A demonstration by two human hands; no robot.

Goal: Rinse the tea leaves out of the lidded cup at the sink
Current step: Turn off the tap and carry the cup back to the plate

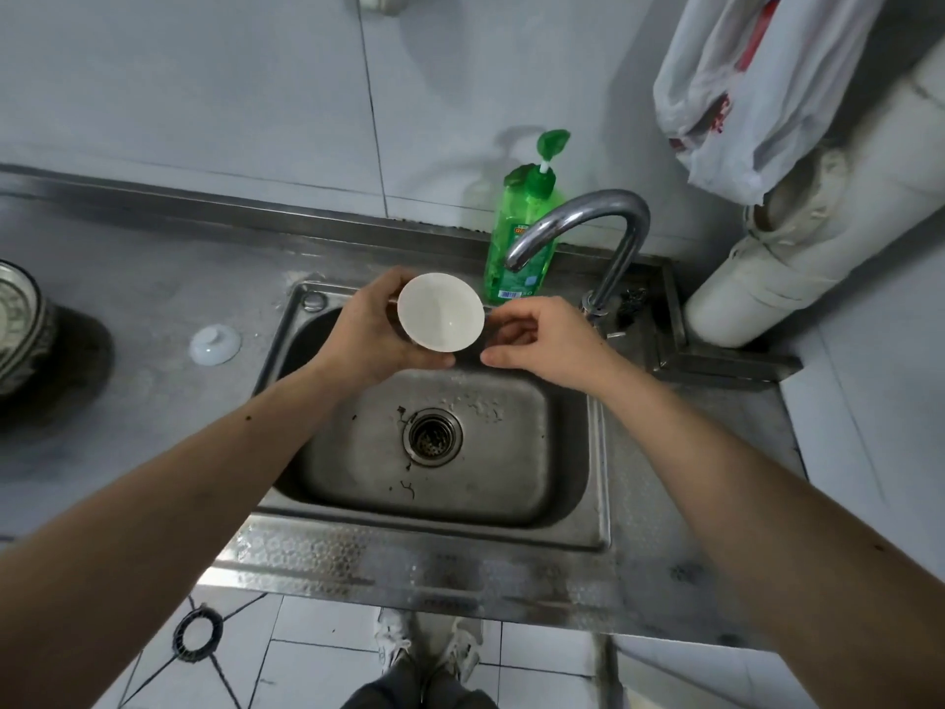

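Only left hand [369,334] around cup [441,312]

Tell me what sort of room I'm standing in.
Probably a small kitchen: a stainless steel sink with a gooseneck faucet, a green dish soap bottle, and stacked bowls on the counter.

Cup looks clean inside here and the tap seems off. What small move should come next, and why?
Probably carry the cup in the left hand over to its lid on the counter. The cup's white inside shows no leaves, no stream falls from the faucet, and loose bits already lie near the drain.
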